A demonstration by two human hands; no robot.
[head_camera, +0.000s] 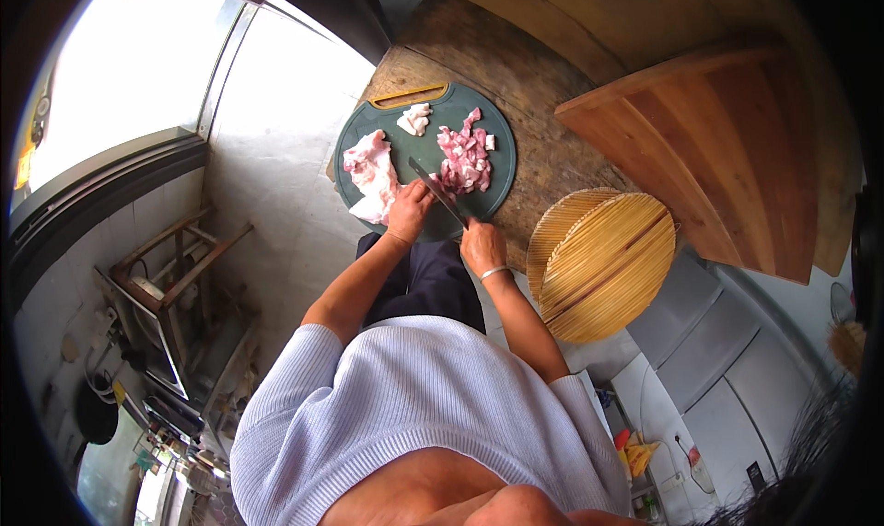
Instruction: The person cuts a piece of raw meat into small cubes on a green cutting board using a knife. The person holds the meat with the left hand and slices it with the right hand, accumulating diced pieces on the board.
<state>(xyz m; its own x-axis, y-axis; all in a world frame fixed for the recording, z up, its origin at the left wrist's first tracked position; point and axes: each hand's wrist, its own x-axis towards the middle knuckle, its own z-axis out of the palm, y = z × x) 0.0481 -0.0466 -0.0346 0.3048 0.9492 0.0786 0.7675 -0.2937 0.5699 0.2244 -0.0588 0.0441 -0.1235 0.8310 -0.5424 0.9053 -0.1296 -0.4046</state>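
My right hand [483,247] grips the handle of a kitchen knife [442,193], its blade angled up and left over a dark green cutting board [421,169]. Beside the blade, the fingers of my left hand [409,211] press on raw meat, mostly hidden under them. Left of that hand lies a large pale piece of raw meat [371,173] with fat. A heap of cut pink meat pieces [466,151] is on the board's right side. Near the yellow-edged handle slot sits a small pile of white fat [414,119].
The board rests on a worn wooden table [552,125]. Two round slatted lids [608,270] hang or stand at its right edge. Behind them leans a large wooden board [718,160]. A window [138,56] is at left, above a rusty metal frame [176,270].
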